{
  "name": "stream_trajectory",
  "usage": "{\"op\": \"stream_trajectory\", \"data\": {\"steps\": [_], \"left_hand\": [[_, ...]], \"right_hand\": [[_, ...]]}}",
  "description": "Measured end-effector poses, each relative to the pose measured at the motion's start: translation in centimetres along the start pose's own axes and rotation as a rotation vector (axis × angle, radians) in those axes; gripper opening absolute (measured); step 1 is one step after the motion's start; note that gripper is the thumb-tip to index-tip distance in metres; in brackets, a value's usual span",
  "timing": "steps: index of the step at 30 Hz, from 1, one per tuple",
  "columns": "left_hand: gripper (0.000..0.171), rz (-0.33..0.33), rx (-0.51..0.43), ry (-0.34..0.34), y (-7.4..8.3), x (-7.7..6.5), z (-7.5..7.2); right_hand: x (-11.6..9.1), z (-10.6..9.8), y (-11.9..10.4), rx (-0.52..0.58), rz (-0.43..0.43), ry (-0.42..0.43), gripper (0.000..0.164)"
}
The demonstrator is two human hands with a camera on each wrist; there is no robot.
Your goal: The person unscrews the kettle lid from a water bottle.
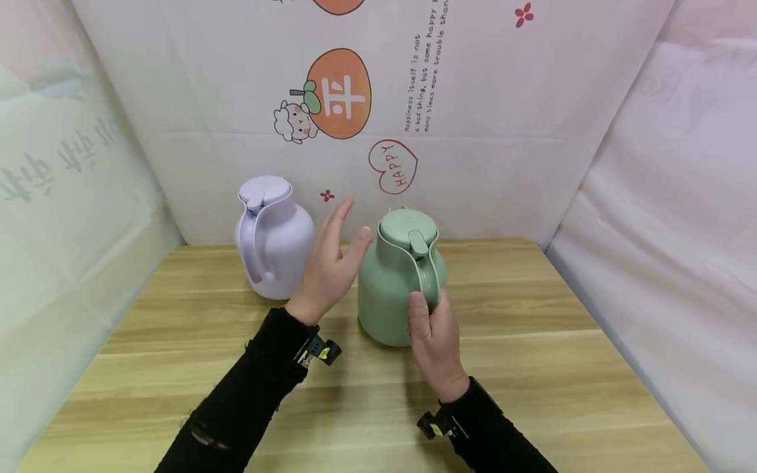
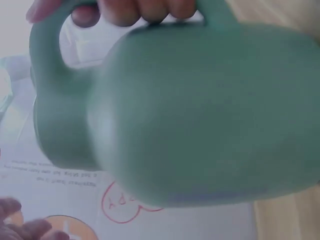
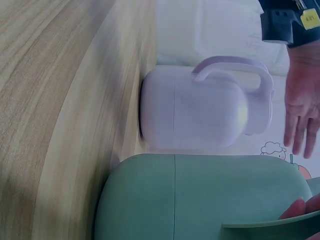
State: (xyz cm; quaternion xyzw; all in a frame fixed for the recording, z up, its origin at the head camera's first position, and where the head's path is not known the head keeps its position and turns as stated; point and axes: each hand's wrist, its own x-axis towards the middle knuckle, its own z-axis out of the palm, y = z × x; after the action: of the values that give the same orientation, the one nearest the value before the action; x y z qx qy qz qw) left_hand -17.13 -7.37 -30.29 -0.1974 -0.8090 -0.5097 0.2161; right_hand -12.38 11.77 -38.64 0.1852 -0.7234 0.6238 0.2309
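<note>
A green thermos jug (image 1: 387, 302) stands upright at the middle of the table, its handle facing right and toward me. My right hand (image 1: 437, 348) grips that handle, thumb along the near side; its curled fingers (image 2: 150, 10) show through the handle in the left wrist view. To the jug's left, my left hand (image 1: 326, 272) is raised with straight fingers and thumb spread, holding nothing. Behind that hand a lavender thermos jug (image 1: 290, 243) stands with its lid on, partly covered by the hand in the head view. The green jug's lid (image 1: 408, 226) is on too.
The wood-grain table (image 1: 532, 368) ends at a white printed cloth (image 1: 485, 131) hung behind it. More cloth hangs at the left (image 1: 65, 197) and right sides. Both wrists carry small dark cameras (image 1: 328, 351) over black sleeves.
</note>
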Motion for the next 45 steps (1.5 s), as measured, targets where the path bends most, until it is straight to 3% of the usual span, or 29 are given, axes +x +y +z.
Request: {"op": "stream_trajectory", "data": {"steps": [7, 15, 22, 33, 45], "left_hand": [[0.066, 0.134, 0.106, -0.083, 1.1, 2.0, -0.7], [0.066, 0.246, 0.317, -0.315, 2.6, 4.2, -0.4], [0.067, 0.253, 0.404, -0.472, 3.1, 5.2, 0.5], [0.063, 0.287, 0.473, -0.559, 2.7, 5.6, 1.2], [0.062, 0.315, 0.495, -0.584, 2.7, 6.1, 1.3]], "right_hand": [[0.4, 0.0, 0.1, -0.017, -0.008, -0.009, 0.010], [0.2, 0.0, 0.2, -0.029, -0.018, -0.008, 0.007], [0.1, -0.1, 0.2, -0.040, -0.004, -0.019, 0.008], [0.0, -0.2, 0.1, -0.028, -0.008, -0.030, 0.012], [0.0, -0.2, 0.0, -0.016, -0.004, -0.030, 0.012]]}}
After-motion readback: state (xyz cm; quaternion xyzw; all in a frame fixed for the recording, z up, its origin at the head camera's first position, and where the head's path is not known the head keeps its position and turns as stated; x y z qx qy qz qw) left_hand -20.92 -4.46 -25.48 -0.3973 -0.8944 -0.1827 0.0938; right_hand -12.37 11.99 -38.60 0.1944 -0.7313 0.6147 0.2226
